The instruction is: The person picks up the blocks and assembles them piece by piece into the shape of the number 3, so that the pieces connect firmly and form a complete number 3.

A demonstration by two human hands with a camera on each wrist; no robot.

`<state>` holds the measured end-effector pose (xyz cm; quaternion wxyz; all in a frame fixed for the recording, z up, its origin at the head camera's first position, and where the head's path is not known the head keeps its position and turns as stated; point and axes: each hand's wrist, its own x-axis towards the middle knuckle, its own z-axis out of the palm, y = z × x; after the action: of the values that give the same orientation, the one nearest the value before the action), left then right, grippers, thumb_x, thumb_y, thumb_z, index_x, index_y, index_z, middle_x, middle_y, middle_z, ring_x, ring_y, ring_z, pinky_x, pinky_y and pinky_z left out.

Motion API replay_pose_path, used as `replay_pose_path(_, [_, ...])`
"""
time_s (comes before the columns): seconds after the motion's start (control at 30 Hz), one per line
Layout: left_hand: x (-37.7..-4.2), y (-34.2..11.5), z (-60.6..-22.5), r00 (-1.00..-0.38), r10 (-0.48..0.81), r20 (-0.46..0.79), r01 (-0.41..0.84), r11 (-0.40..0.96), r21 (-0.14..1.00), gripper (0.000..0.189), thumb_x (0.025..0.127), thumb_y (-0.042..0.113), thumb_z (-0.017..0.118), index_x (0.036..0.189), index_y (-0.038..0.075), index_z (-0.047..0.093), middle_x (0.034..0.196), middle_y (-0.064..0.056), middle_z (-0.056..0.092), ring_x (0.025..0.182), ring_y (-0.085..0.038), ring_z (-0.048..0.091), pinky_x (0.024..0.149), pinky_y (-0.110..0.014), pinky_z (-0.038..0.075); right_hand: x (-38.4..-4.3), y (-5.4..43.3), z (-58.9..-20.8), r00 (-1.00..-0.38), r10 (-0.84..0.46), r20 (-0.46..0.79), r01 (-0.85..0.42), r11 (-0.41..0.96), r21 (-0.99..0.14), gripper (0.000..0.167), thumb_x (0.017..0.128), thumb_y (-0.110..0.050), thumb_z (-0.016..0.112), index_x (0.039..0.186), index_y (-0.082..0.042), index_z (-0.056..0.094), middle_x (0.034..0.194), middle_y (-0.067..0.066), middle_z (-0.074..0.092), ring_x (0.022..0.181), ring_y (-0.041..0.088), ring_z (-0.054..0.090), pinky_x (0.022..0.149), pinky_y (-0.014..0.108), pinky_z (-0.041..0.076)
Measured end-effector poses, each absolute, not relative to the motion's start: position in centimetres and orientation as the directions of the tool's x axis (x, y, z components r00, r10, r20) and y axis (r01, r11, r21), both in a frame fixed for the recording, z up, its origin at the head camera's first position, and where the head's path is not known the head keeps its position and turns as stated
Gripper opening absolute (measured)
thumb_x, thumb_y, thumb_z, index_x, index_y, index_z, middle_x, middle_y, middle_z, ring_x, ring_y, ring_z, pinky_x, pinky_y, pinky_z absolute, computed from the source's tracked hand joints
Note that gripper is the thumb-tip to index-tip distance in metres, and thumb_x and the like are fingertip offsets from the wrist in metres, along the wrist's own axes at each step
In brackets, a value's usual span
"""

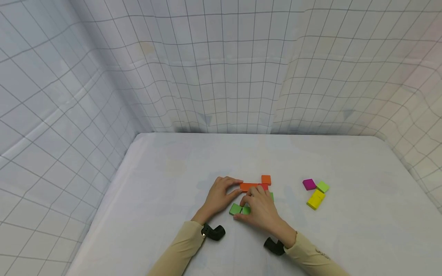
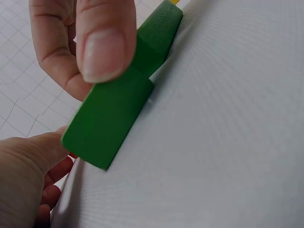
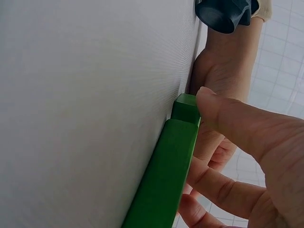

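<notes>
In the head view my left hand [image 1: 219, 197] has its thumb and index finger at either side of the left end of a flat orange block [image 1: 248, 187]. A red block [image 1: 264, 186] adjoins that block's right end, with a small orange block [image 1: 266, 179] behind it. Closer to me, my right hand [image 1: 261, 209] pinches at a row of green blocks [image 1: 235, 209], thumb on the near side, fingers beyond. The right wrist view has the right thumb against a short green block [image 3: 186, 109] beside a longer green block [image 3: 164, 171]. The right hand hides part of the row.
Right of the hands lies a small group: a magenta block [image 1: 309, 184], a light green block [image 1: 322, 186] and a yellow block [image 1: 315, 199]. A white cloth covers the table [image 1: 165, 230]; grid-patterned curtains [image 1: 221, 76] rise behind and at both sides.
</notes>
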<state>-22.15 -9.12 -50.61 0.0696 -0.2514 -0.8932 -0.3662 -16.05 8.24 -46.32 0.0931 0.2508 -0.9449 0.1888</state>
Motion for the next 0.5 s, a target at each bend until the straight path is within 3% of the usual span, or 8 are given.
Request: replay_pose_path(0.5, [-22.18, -9.1, -50.6, -0.866, 0.397, 0.305, 0.497, 0.61, 0.617, 0.031, 0.09, 0.032, 0.067, 0.117, 0.019, 0.069, 0.111, 0.006, 0.064, 0.096, -0.014, 0.048, 0.083, -0.034, 0.041, -16.09, 8.06, -46.31, -0.87, -0.432, 0.237, -0.49, 0.81, -0.323, 0.033, 0.065, -0.045, 0.084, 0.074, -0.017, 0.069, 0.081, -0.003, 0.045, 0.08, 0.019, 0.038, 0.067, 0.034, 0.03])
